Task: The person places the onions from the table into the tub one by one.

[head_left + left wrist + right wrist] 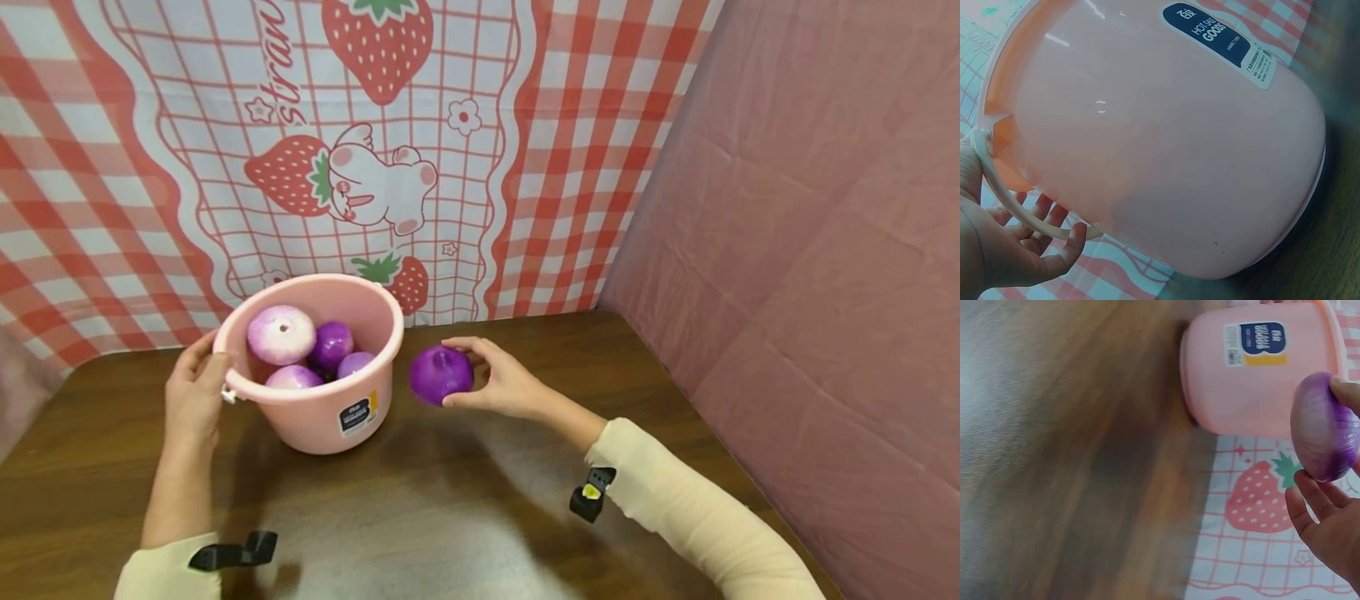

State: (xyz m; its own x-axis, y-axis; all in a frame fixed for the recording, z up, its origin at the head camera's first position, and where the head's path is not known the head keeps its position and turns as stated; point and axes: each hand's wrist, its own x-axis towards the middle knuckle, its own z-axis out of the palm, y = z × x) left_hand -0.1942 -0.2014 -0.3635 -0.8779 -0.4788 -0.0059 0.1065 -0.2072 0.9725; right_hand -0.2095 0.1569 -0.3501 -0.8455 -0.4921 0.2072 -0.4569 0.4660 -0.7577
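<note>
A pink plastic bucket (315,425) stands on the table, its mouth tipped slightly toward me. Inside lie several purple onions, including a pale pinkish-white one (282,335). My left hand (193,392) grips the bucket's left rim, fingers outside and thumb over the edge. In the left wrist view the bucket's curved handle (1013,203) runs across that hand. My right hand (498,379) holds a deep purple onion (441,375) between thumb and fingers, just right of the bucket. Seen from the right wrist, this onion (1319,428) has a paler cut-looking side and overlaps the bucket.
A brown wooden table (420,517) lies under everything. Behind it hangs a red-and-white checked cloth (585,125) with strawberry prints. A plain pink cloth (817,250) covers the right side. Black straps (592,496) hang at both sleeves.
</note>
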